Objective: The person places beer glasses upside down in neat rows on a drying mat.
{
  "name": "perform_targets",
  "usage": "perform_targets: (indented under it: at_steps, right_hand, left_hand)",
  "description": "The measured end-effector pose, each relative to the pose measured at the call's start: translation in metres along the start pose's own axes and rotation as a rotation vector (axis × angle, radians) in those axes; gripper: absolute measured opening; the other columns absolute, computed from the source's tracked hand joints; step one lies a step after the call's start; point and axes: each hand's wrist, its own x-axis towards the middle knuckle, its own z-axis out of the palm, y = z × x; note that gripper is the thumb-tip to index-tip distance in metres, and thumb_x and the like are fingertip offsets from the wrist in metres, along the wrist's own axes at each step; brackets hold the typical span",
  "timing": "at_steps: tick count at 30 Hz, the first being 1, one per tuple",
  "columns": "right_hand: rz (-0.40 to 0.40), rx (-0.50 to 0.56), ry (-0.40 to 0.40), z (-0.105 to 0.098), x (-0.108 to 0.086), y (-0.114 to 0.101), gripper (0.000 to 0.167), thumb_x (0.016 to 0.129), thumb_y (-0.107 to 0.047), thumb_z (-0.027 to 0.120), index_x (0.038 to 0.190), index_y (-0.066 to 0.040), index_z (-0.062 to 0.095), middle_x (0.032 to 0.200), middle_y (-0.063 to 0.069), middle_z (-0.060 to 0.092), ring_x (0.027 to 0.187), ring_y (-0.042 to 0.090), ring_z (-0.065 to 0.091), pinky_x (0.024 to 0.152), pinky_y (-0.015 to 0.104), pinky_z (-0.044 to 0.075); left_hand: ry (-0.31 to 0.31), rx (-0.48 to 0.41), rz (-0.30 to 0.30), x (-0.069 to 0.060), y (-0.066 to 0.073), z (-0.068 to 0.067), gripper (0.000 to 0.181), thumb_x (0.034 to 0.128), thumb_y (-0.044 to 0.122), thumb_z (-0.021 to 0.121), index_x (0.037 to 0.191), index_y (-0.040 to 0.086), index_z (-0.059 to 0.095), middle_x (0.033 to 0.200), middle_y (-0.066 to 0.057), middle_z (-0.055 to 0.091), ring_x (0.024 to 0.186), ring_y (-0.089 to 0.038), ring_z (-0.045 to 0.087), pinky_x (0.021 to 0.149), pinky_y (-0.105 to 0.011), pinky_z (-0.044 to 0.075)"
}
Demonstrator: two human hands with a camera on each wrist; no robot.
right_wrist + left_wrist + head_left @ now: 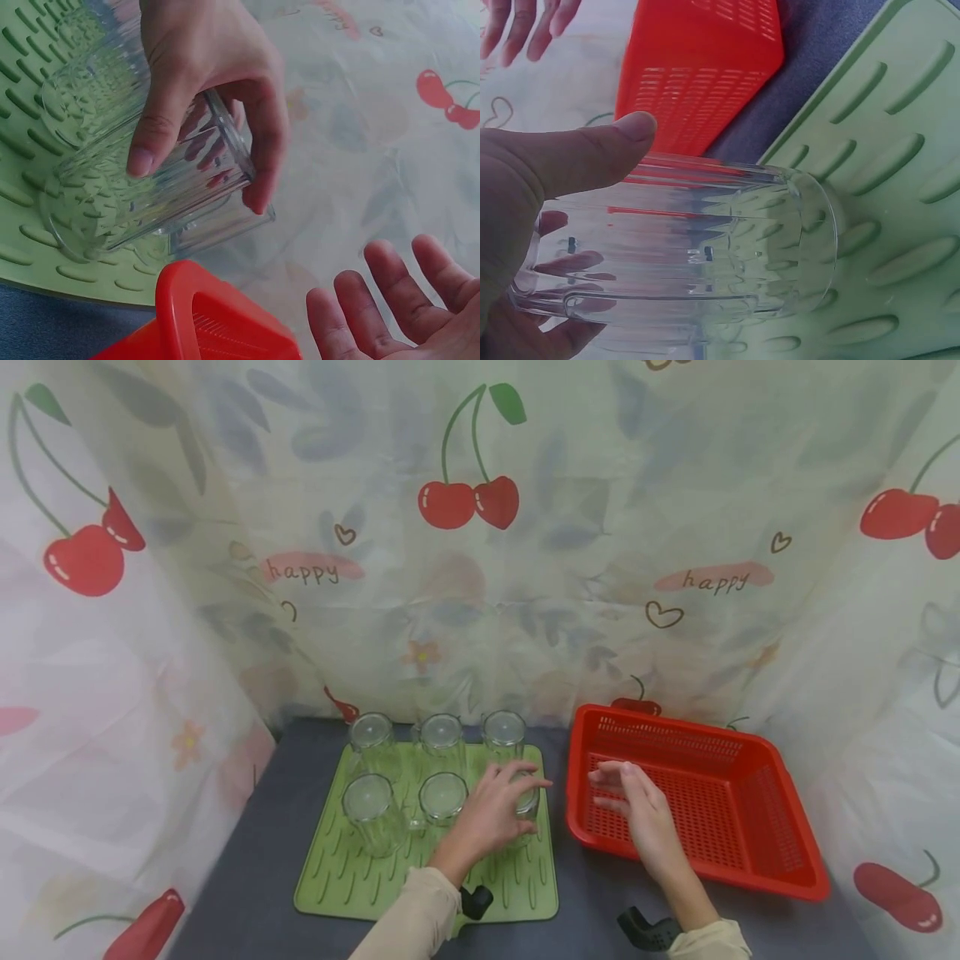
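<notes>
A clear ribbed glass mug [727,255] stands upside down on the front right of the green drying mat [345,885]. My left hand [491,806] is around its upper part, thumb on one side and fingers on the other, as the right wrist view also shows. Part of that mug is hidden by the hand in the head view. Over the left part of the red basket [787,860] hovers my right hand [637,810], palm turned inward and fingers loosely extended, holding nothing.
Several more upturned glass mugs, among them a front left one [375,814] and a back right one [504,735], stand in two rows on the mat. The basket sits right of the mat on a dark tabletop [247,868]. A printed curtain [480,635] encloses the back and sides.
</notes>
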Motion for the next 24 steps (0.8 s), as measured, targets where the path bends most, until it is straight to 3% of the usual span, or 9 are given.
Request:
perform_targets:
  at_steps: [10,17,24]
  right_hand:
    - [0.022,0.0,0.003,0.001,-0.004,0.0,0.046,0.112,-0.038,0.036,0.131,-0.002,0.058,0.128,0.021,0.065,0.11,0.009,0.067,0.09,0.022,0.059]
    - [0.03,-0.006,-0.014,0.005,-0.005,0.0,0.047,0.112,-0.039,0.036,0.131,-0.002,0.058,0.128,0.021,0.065,0.111,0.012,0.067,0.09,0.022,0.059]
    - [0.029,-0.013,-0.035,0.008,-0.005,0.002,0.047,0.112,-0.038,0.036,0.13,-0.002,0.059,0.127,0.02,0.065,0.112,0.014,0.067,0.09,0.023,0.06]
  left_hand:
    - [-0.025,0.012,-0.014,0.0,0.001,0.013,0.071,0.0756,0.027,0.092,0.137,0.041,0.06,0.154,0.008,0.047,0.131,-0.025,0.049,0.1,-0.045,0.053]
    - [-0.019,0.014,-0.003,0.001,0.005,0.013,0.071,0.0769,0.024,0.091,0.139,0.038,0.059,0.156,0.005,0.046,0.132,-0.029,0.048,0.101,-0.047,0.053]
    - [0.021,0.114,0.032,0.0,0.008,0.013,0.073,0.0771,0.031,0.091,0.142,0.039,0.057,0.158,0.003,0.046,0.143,-0.038,0.043,0.114,-0.055,0.044]
